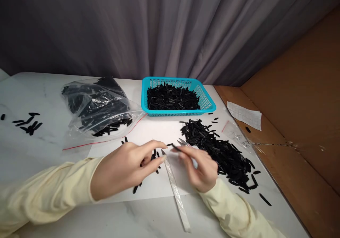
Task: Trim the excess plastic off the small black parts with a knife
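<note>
My left hand (124, 167) is open over the white paper, thumb and index fingertips apart with nothing gripped between them. Just under those fingertips is the pointed tip of a slim blade tool (174, 188) with a pale wrapped handle, slanting toward the front edge. My right hand (200, 165) pinches a small black strip (176, 148) between thumb and fingers. Beside it show the pointed metal blades of scissors (183, 142); whether that hand also holds them is hidden. Several black strips (155, 156) lie behind my left hand. A large heap of black strips (217, 151) spreads right of my right hand.
A blue basket (175, 113) full of black strips stands at the back. Left of it lies a clear zip bag (98, 107) of strips. Loose strips (30, 124) lie far left. A paper slip (244, 114) and clear plastic bag (236, 137) are near the cardboard wall (300, 89).
</note>
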Motion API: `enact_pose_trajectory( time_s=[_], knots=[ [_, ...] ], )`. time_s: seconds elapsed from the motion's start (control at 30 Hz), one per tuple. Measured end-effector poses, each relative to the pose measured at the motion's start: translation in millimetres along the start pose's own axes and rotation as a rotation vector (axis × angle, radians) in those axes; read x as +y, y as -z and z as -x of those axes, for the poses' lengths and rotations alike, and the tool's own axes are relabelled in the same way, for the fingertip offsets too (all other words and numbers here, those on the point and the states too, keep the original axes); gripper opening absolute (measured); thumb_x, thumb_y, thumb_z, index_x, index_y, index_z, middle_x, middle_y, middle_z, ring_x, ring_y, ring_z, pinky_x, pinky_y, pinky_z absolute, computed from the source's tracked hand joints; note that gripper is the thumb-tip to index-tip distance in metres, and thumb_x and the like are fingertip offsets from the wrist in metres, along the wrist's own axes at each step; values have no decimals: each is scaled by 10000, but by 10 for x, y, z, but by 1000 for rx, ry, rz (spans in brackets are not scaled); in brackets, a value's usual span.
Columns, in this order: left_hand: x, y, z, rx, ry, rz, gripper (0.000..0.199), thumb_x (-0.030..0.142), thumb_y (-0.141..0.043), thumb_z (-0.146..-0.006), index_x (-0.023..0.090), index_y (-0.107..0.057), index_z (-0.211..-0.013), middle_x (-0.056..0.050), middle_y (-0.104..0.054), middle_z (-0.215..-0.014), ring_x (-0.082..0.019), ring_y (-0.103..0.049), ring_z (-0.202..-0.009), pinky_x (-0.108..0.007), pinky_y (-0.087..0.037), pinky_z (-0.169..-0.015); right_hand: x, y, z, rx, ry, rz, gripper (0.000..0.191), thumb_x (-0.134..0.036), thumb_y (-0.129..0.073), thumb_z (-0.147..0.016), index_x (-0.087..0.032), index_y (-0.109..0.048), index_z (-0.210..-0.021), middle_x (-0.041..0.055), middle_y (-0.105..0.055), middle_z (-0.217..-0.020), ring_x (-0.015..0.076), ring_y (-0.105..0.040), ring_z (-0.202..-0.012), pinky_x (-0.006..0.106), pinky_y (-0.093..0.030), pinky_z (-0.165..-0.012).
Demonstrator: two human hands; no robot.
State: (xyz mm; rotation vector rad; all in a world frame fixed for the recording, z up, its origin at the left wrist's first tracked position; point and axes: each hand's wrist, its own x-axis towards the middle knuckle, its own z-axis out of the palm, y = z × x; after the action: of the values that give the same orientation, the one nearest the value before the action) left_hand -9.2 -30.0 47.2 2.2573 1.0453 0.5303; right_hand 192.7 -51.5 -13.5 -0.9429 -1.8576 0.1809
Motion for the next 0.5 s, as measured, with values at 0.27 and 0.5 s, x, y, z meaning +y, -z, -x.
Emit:
enact_pose_trajectory(
  time_s=[0.27, 0.5],
  knots=[
    [-333, -203, -307, -392, 457, 1053, 570, 553, -240, -866, 116, -534, -1083, 63, -387, -349, -75, -232, -257, -159, -120, -255, 331, 312, -287, -264, 26, 784, 202, -195, -431, -888, -119, -618, -881, 99, -626, -716, 236, -528, -719, 331, -380, -597],
    [-443, -290, -288, -400, 451, 1281, 623, 618, -156, -843, 140, -445, -1118, 41, -445, -349, -89, -275, -242, -135, -133, -233, -262, -127, -389, -430, -60, 59, 114, -141, -473, -872, -165, -566, -934, 73, -619, -875, 199, -511, -802, 329, -413, -717]
  ],
)
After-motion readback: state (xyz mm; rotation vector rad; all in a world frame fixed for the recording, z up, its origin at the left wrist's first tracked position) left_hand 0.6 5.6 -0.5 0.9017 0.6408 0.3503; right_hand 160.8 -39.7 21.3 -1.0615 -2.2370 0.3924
